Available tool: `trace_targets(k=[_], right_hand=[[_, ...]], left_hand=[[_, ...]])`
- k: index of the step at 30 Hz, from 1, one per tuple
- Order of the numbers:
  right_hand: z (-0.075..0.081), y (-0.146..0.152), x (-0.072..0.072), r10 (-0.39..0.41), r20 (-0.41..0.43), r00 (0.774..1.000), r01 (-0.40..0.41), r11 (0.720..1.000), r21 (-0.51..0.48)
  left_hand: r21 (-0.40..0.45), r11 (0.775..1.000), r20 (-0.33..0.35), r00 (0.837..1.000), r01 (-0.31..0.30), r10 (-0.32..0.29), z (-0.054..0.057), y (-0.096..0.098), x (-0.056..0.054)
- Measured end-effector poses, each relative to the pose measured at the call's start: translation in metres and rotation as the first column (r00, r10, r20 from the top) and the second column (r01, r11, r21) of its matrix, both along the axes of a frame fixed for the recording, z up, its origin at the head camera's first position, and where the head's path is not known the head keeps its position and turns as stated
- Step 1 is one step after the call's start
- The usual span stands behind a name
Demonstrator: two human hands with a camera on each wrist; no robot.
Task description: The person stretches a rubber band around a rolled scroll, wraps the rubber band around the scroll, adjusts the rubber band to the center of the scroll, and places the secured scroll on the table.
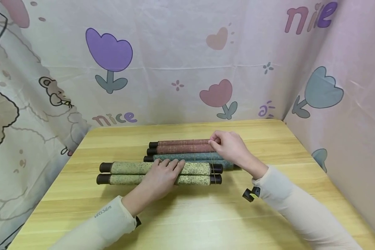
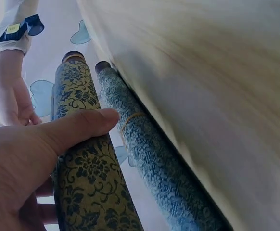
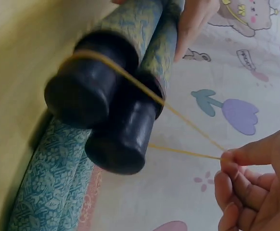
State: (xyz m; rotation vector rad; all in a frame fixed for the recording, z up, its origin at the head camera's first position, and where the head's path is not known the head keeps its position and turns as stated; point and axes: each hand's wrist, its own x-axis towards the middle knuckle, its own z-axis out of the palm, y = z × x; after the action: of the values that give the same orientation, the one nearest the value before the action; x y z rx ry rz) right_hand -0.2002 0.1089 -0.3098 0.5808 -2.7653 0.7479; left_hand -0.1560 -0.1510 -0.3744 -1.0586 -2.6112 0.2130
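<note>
Three pairs of rolled scrolls lie side by side on the wooden table [image 1: 268,215]. The red pair [image 1: 181,146] is farthest, the teal pair [image 1: 200,157] [image 2: 154,163] is in the middle, and the green-gold pair [image 1: 128,173] [image 2: 87,183] is nearest. My left hand [image 1: 170,166] [image 2: 82,127] rests flat on the green-gold pair, fingers straight. My right hand [image 1: 214,142] [image 3: 226,159] pinches a yellow rubber band [image 3: 188,120] and stretches it away from the black end caps [image 3: 92,91] of that pair. Another band [image 2: 130,120] circles the teal pair.
Printed fabric with tulips [image 1: 109,55] walls the table at the back and on both sides. A black wrist mount [image 1: 251,194] hangs under my right sleeve. Bare tabletop lies in front of the rolls and to their right.
</note>
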Motion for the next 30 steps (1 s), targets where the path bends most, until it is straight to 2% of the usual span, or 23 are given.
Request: trace_targets(k=[4, 8, 10, 13, 16, 19, 24, 30], right_hand=[[0.001, -0.004, 0.011, -0.011, -0.066, 0.998, 0.015, 0.997, 0.070], [0.003, -0.010, 0.023, -0.011, -0.131, 0.991, 0.030, 0.990, 0.141], [0.003, -0.008, 0.021, -0.020, -0.073, 0.997, 0.028, 0.994, 0.110], [0.003, -0.001, 0.013, -0.031, 0.097, 0.995, 0.031, 0.999, 0.007], [0.001, 0.007, 0.006, -0.008, 0.251, 0.968, 0.042, 0.990, -0.133], [-0.006, 0.013, 0.000, 0.055, 0.347, 0.936, 0.041, 0.964, -0.262], [-0.015, 0.018, -0.007, 0.148, 0.459, 0.876, 0.070, 0.902, -0.425], [-0.017, 0.021, -0.009, 0.231, 0.561, 0.795, 0.134, 0.835, -0.533]], left_hand=[[0.010, 1.000, -0.026, 0.999, -0.022, 0.023, 0.002, -0.002, -0.002], [0.038, 0.999, -0.025, 0.999, -0.025, 0.026, 0.001, -0.004, -0.003], [0.051, 0.999, -0.042, 0.999, -0.015, 0.017, 0.001, -0.006, -0.003], [0.062, 0.998, -0.104, 0.995, 0.004, 0.003, 0.001, -0.009, -0.005], [0.066, 0.998, -0.189, 0.982, 0.024, -0.011, 0.002, -0.012, -0.007], [0.075, 0.995, -0.260, 0.965, 0.065, -0.043, 0.002, -0.015, -0.010], [0.098, 0.986, -0.337, 0.937, 0.131, -0.091, 0.000, -0.019, -0.014], [0.104, 0.983, -0.402, 0.911, 0.150, -0.097, -0.001, -0.022, -0.018]])
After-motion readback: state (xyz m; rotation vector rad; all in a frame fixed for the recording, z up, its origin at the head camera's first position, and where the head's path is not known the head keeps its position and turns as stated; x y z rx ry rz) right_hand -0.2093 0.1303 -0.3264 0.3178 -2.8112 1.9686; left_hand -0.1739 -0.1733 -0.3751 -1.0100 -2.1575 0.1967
